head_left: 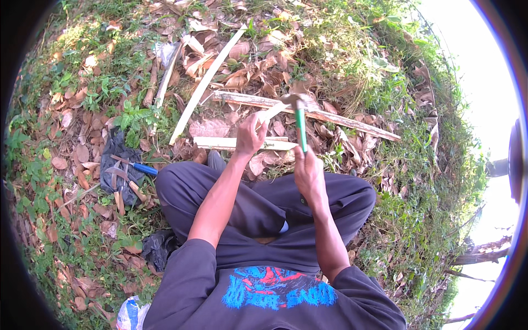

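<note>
"Above the leaf-strewn ground (390, 231), just past the crossed legs, what is each hand doing?"

"The left hand (251, 133) grasps a pale strip of wood (270, 114), fingers curled round its near end. The right hand (309, 171) is wrapped round the handle of a green-handled hammer (300, 125)."

"And the strip, where exactly is it?"

"It slants up and to the right out of the left fist, its far end right by the hammer's head. I can't tell whether metal and wood touch. A bark-edged length of wood (352, 122) lies on the leaves beyond, running off to the right."

"What other wood is close by?"

"A flat pale piece (216, 143) lies near the shins, partly hidden by the left hand. A long pale stick (206, 88) lies at a slant farther left."

"Any tools off to the side?"

"Yes, beside the left knee: a blue-handled tool (144, 168) and some wooden-handled tools (137, 191), on a black plastic bag (115, 144)."
</note>
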Demonstrator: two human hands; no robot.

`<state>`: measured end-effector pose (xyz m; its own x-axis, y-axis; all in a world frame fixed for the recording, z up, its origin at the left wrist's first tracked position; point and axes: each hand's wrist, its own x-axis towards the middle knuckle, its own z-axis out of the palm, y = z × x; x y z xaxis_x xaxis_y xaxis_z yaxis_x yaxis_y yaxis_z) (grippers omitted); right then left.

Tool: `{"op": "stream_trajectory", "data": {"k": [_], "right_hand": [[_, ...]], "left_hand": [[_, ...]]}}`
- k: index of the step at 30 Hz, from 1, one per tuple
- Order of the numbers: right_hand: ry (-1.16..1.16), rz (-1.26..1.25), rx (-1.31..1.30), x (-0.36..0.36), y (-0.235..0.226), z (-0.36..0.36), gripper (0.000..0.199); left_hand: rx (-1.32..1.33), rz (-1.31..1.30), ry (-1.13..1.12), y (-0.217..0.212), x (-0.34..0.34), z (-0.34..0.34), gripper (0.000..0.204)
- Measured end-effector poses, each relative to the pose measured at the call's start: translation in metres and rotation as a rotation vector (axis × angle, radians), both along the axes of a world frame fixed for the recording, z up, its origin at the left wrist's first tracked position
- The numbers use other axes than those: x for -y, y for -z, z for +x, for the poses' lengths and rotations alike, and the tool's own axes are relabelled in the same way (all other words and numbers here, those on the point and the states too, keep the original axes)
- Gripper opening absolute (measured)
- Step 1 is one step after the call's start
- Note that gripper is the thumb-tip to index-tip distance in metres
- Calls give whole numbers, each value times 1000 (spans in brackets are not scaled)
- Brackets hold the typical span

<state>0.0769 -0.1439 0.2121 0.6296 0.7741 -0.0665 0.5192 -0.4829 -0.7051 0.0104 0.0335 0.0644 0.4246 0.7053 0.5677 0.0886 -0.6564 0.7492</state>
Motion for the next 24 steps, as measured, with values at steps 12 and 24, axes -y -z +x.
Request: {"op": "stream_trajectory", "data": {"k": [12,24], "right_hand": [[-277,68,322,13,41,13,30],[-57,10,-57,2,23,-1,34]], "left_hand": [[46,82,-69,0,-7,3,24],[63,6,-40,6,-3,0,25]]}}
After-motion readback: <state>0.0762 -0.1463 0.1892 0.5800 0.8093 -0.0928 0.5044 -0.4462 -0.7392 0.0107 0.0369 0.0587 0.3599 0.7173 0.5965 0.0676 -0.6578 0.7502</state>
